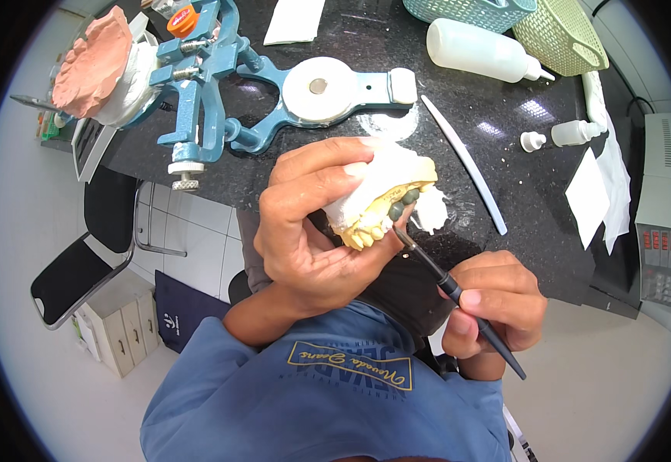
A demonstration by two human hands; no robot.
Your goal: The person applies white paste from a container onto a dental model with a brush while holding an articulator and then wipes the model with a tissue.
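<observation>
My left hand (312, 223) is closed round a dental cast (374, 189) with a white plaster base and yellow stone teeth, lifted above the table's near edge. Two dark grey-green tooth crowns (396, 210) sit side by side in its tooth row, facing right. In a pinch, my right hand (497, 304) grips a slim black-handled brush (435, 269) by its lower handle. The brush slants up and left, and its tip reaches the teeth just below the crowns. Whether the tip touches them I cannot tell.
A blue articulator (258, 135) lies at upper left, bearing a pink-and-white cast (93, 73). Rightward on the dark table (335, 31) are a long white spatula-like tool (466, 165), a squeeze bottle (478, 50), a small dropper bottle (572, 133) and two baskets (562, 35). White powder (430, 209) lies behind the cast.
</observation>
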